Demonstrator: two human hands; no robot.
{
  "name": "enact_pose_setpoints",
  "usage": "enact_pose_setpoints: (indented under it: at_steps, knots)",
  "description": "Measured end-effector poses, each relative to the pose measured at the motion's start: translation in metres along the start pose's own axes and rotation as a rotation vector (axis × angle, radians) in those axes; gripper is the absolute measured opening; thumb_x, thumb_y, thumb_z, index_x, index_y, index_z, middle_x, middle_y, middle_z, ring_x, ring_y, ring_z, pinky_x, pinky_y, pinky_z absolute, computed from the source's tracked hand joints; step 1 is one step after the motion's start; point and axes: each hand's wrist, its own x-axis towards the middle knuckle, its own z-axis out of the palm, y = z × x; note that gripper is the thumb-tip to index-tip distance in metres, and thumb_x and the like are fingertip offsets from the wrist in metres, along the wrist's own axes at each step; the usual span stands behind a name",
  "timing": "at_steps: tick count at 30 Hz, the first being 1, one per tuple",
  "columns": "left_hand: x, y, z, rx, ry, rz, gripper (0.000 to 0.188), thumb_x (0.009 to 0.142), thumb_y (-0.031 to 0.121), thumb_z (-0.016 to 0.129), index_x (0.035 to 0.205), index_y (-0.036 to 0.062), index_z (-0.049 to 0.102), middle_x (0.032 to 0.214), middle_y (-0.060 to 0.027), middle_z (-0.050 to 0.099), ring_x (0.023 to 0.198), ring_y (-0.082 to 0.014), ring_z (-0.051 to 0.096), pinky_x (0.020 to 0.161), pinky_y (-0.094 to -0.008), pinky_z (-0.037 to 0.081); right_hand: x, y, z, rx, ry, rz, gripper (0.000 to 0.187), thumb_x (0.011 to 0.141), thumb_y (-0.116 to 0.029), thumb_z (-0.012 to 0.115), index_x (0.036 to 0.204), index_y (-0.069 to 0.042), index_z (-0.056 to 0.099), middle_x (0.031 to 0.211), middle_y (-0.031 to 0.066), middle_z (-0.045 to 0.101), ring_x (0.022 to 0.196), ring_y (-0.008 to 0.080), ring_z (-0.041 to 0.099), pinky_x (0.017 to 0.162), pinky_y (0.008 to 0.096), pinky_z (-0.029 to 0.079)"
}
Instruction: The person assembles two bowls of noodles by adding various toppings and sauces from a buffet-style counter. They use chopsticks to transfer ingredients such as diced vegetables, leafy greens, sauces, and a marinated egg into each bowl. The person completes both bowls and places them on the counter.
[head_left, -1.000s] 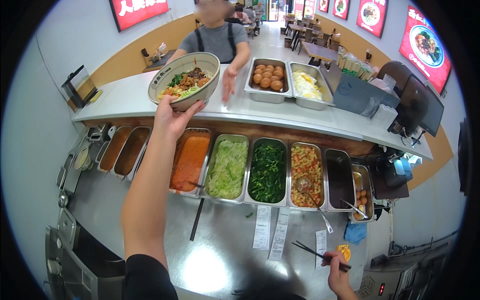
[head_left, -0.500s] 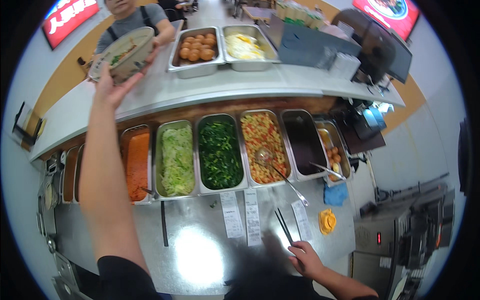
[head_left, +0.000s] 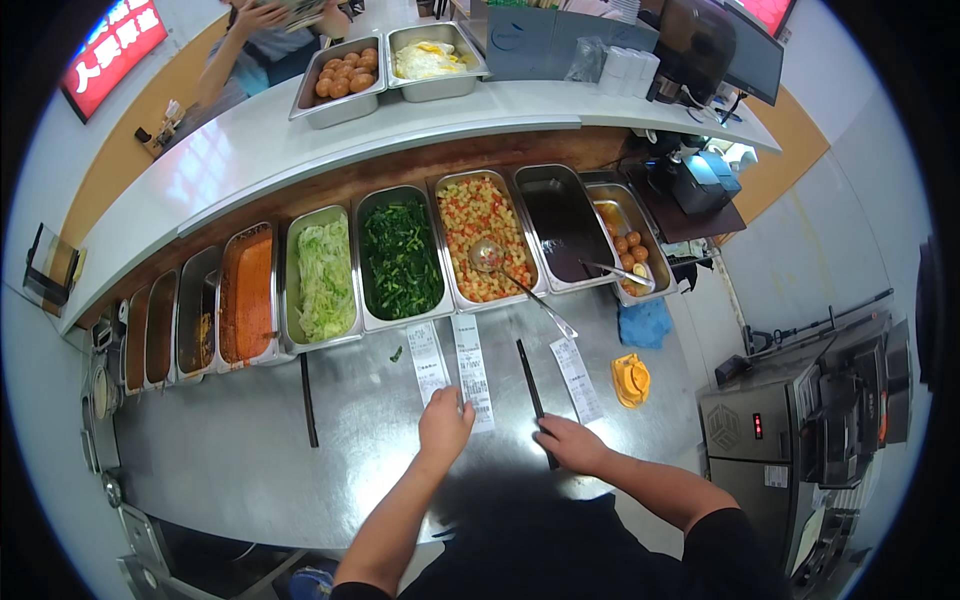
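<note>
A stainless steel bench (head_left: 250,450) is seen from above, with a raised white counter (head_left: 400,125) along its far edge. Between the two, a row of steel pans is set in: red sauce (head_left: 250,292), shredded lettuce (head_left: 323,275), dark greens (head_left: 400,257), diced vegetables (head_left: 483,235) with a ladle (head_left: 490,258) resting in it, a dark sauce (head_left: 563,225), and round brown pieces (head_left: 625,245) nearest the right end.

A change is recorded against the earlier views: the bowl that was held up to the counter by the left arm is no longer carried, and it is now seen in the grasp of another person (head_left: 270,30) beyond the counter's far edge. The handover is judged complete, and both hands have been brought back to the bench's near edge.

Three paper slips lie at mid-bench. The left hand (head_left: 443,425) is laid, fingers loosely curled, on the lower ends of the left slip (head_left: 427,360) and the middle slip (head_left: 472,370); a firm grip cannot be told. The right hand (head_left: 572,443) is closed over the near end of the black chopsticks (head_left: 530,385), which lie between the middle slip and the right slip (head_left: 575,375). An orange clip-like object (head_left: 631,380) lies toward the right edge, a blue cloth (head_left: 645,323) just beyond it.
</note>
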Motion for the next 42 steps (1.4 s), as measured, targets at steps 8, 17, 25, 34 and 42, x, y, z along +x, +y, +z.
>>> enact_pose_setpoints:
  at_steps: [8, 17, 25, 34, 42]
  knots:
    - [0.008, 0.031, 0.046, 0.268, -0.020, -0.386, 0.032, 0.083, 0.028, 0.067, 0.096, 0.0006, 0.056, 0.090, -0.0187, 0.068, 0.084, -0.0364, 0.068, 0.074, -0.0457, 0.055, -0.005, 0.015, -0.027, -0.118, 0.407, 0.666, 0.038, 0.077, -0.011, 0.066, 0.113, -0.002, 0.057, 0.109, 0.0208, 0.058, 0.095, 0.0378, 0.058, 0.080, 0.0469, 0.049]
    - [-0.010, 0.050, 0.062, 0.156, 0.000, -0.402, 0.037, 0.084, 0.027, 0.067, 0.105, 0.0012, 0.051, 0.090, -0.0199, 0.068, 0.085, -0.0392, 0.067, 0.074, -0.0476, 0.053, -0.025, 0.040, -0.010, 0.463, 0.297, 0.900, 0.020, 0.084, -0.016, 0.066, 0.096, 0.000, 0.062, 0.084, 0.0164, 0.067, 0.076, 0.0298, 0.066, 0.069, 0.0392, 0.052]
    - [-0.030, 0.022, 0.067, -0.494, 0.123, -0.329, 0.025, 0.087, 0.023, 0.060, 0.095, -0.0010, 0.064, 0.078, -0.0183, 0.066, 0.072, -0.0315, 0.064, 0.069, -0.0391, 0.050, 0.072, -0.027, 0.005, 1.011, 0.235, 0.533, 0.023, 0.088, -0.021, 0.069, 0.097, 0.000, 0.063, 0.086, 0.0079, 0.065, 0.075, 0.0134, 0.059, 0.069, 0.0298, 0.049]
    - [0.026, -0.022, 0.019, 0.220, 0.175, -0.388, 0.050, 0.079, 0.033, 0.070, 0.110, -0.0027, 0.054, 0.103, -0.0221, 0.061, 0.096, -0.0397, 0.060, 0.082, -0.0475, 0.049, 0.036, -0.006, 0.012, 0.161, 0.099, 0.848, 0.032, 0.082, -0.019, 0.063, 0.104, 0.001, 0.049, 0.100, 0.0226, 0.060, 0.093, 0.0387, 0.062, 0.081, 0.0465, 0.052]
    - [0.032, -0.003, 0.034, 0.381, 0.118, -0.484, 0.068, 0.073, 0.034, 0.074, 0.122, -0.0025, 0.044, 0.116, -0.0189, 0.052, 0.108, -0.0388, 0.053, 0.086, -0.0481, 0.049, -0.011, 0.001, -0.013, 0.087, 0.045, 0.748, 0.027, 0.079, -0.011, 0.059, 0.102, 0.002, 0.053, 0.098, 0.0223, 0.060, 0.097, 0.0368, 0.061, 0.083, 0.0442, 0.052]
